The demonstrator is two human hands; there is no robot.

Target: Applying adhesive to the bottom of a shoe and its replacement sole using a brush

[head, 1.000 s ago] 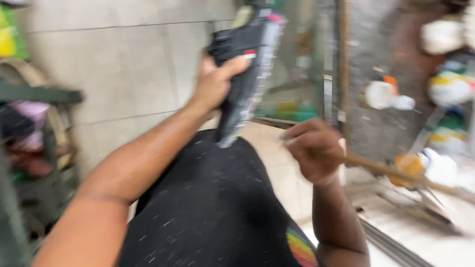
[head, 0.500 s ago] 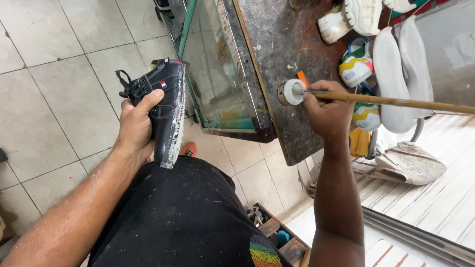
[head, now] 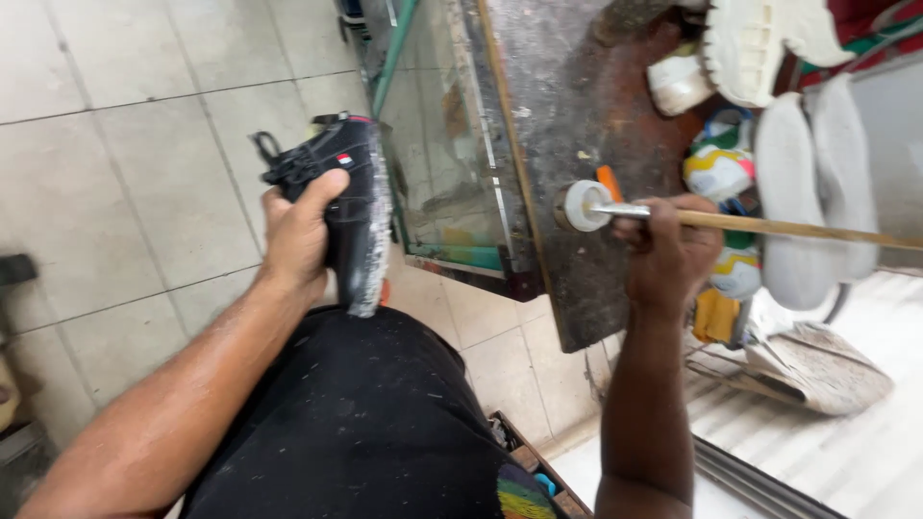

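Left hand [head: 296, 231] clasps a black lace-up shoe [head: 338, 197], sole edge resting on the black-clad lap at 7 o'clock. Right hand [head: 668, 248], at 3 o'clock, fist closed, holds a long wooden-handled brush [head: 769, 227] dipped into a small round white pot [head: 580, 205] on the rusty metal bench [head: 577, 106].

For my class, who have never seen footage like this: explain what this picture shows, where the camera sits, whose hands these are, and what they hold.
There is no machine here. The one picture comes from a camera worn on a person's head, looking down at their own two bare hands and their lap in dark shorts.

The left hand grips a black shoe, sole edge turned to the right, resting on the thigh. The right hand holds a long wooden-handled brush, its metal end dipped in a small white pot.

The pot stands on a stained dark worktop. Pale shoe soles lie further right. The floor is light tile.
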